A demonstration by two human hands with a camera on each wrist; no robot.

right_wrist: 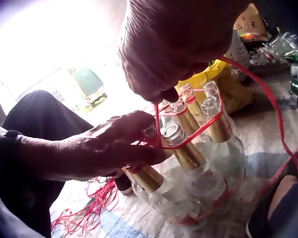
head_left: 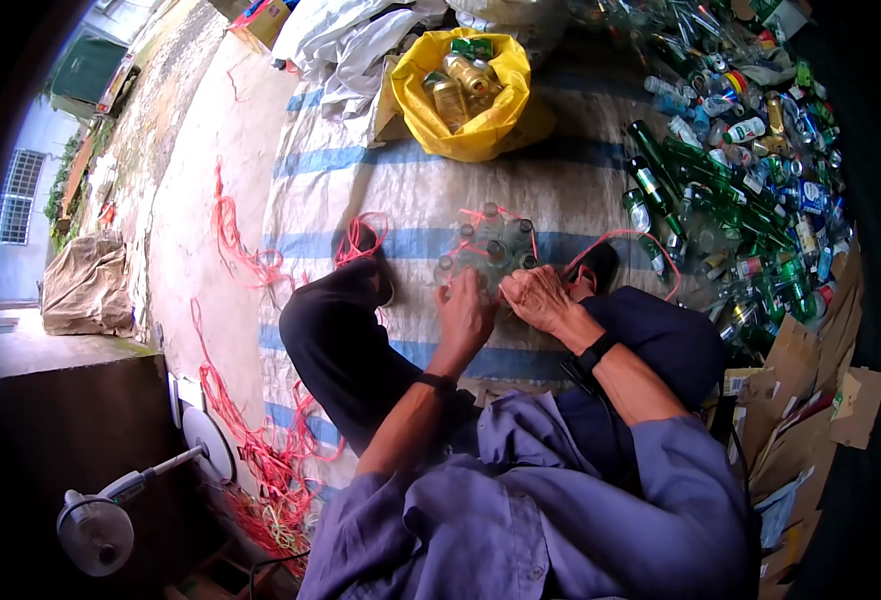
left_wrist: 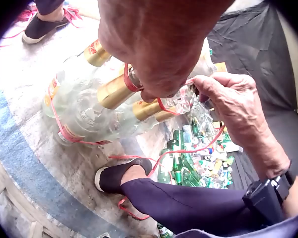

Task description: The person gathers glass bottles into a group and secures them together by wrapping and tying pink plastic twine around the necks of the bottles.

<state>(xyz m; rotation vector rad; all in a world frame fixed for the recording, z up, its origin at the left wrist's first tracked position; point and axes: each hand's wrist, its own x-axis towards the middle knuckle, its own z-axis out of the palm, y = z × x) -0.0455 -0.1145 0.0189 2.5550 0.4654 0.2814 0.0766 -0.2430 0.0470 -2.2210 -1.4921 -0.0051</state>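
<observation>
A cluster of several clear glass bottles (head_left: 495,250) with gold neck bands stands upright on the striped sheet between the person's feet. Red plastic string (right_wrist: 198,133) runs around the necks, and another loop circles the bottles low down. At the near side of the cluster, the left hand (head_left: 465,315) pinches the string beside a bottle neck; its fingertips are partly hidden. Close to it, the right hand (head_left: 543,297) pinches a length of the same string, drawn taut upward from the necks in the right wrist view. A loose tail of string trails from the right hand past the right shoe.
A yellow bag (head_left: 410,95) of gold cans stands ahead. Green bottles (head_left: 660,185) and crushed cans pile up on the right, above flattened cardboard (head_left: 785,400). Tangled red string (head_left: 280,470) lies on the left near a white fan (head_left: 95,535).
</observation>
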